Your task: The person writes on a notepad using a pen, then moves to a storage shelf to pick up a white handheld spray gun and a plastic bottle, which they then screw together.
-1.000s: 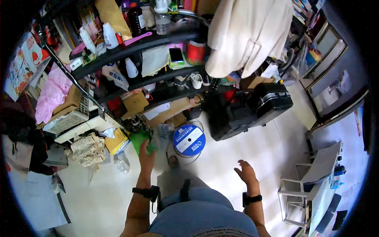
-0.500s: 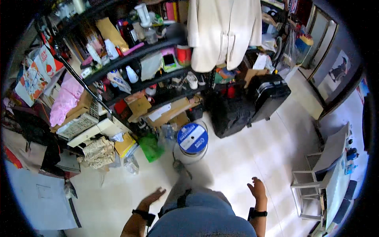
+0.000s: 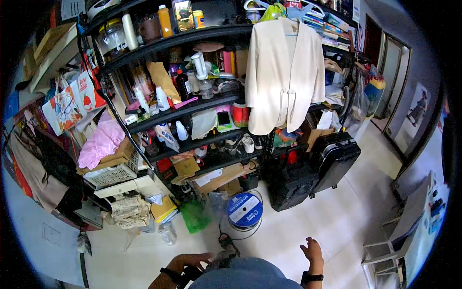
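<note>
My left hand (image 3: 191, 261) hangs low in front of my body, its fingers stretched out and holding nothing. At the lower right my right hand (image 3: 313, 251) is held out over the tiled floor, fingers apart, with nothing in it. A dark band is on each wrist. The thing nearest to both hands is a cable spool with a blue round top (image 3: 245, 210), standing on the floor just ahead of my foot (image 3: 228, 243). Neither hand touches it. A loop of dark cable (image 3: 257, 226) lies around its base.
A crowded black shelf rack (image 3: 211, 106) stands ahead, with a cream cardigan (image 3: 288, 72) hanging on its front. Black suitcases (image 3: 337, 161) are right of the spool. A green plastic bag (image 3: 195, 216) and a yellow folder (image 3: 163, 209) lie left. A white-framed chair (image 3: 380, 250) stands far right.
The view has tilted up, so the shelves' upper levels show and the spool sits lower. My left hand has moved inward toward my body; my right hand stays at the right, still open.
</note>
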A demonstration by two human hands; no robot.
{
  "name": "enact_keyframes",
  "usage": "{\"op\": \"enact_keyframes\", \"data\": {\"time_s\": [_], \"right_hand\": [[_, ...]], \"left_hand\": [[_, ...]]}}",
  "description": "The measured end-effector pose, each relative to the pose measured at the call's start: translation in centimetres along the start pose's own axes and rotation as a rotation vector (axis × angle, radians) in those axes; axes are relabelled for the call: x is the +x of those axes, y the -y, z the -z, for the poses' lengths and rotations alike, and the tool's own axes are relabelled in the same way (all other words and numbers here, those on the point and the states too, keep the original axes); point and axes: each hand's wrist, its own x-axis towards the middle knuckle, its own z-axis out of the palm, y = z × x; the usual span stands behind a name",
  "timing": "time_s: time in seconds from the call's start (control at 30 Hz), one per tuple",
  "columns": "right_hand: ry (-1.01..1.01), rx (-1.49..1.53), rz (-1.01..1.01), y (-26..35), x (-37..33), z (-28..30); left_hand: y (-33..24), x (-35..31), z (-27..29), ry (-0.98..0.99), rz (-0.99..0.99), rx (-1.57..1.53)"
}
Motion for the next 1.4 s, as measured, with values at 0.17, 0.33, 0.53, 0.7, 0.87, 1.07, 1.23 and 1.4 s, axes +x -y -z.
{"op": "enact_keyframes", "data": {"time_s": [0.17,0.33,0.53,0.7,0.87,1.07,1.23,1.4], "right_hand": [[-0.023,0.084,-0.002,1.4,1.4,1.3],[0.051,0.02,-0.047,-0.5,0.2,0.5],[0.117,0.009,-0.036,-2.1,-1.8,0.2],[-0.026,0.003,0.206,-0.5,-1.5,-0.8],[-0.043,-0.039,0.353,1.8,-0.1,-1.9],[-0.065,0.062,0.245,6.9,-0.6,1.1],[-0.044,-0.076,0.055,3.0,-2.1,-0.9],[-0.064,-0.27,-0.055,2.5,-4.9,2.8]], "left_hand": [[-8.8,0.0,-1.4,-0.339,0.082,0.059],[-8.3,1.6,-1.7,-0.606,0.121,0.846],[-5.4,-0.9,-3.4,-0.721,0.183,0.766],[-3.2,-1.5,-4.0,-0.892,0.286,0.943],[-3.4,-1.8,-3.6,-0.905,-0.007,0.661],[-7.3,-1.0,-1.7,-1.021,-0.178,1.176],[-12.0,4.3,2.4,-0.865,-0.242,0.787],[-19.1,10.4,2.6,-0.769,-0.255,0.978]]}}
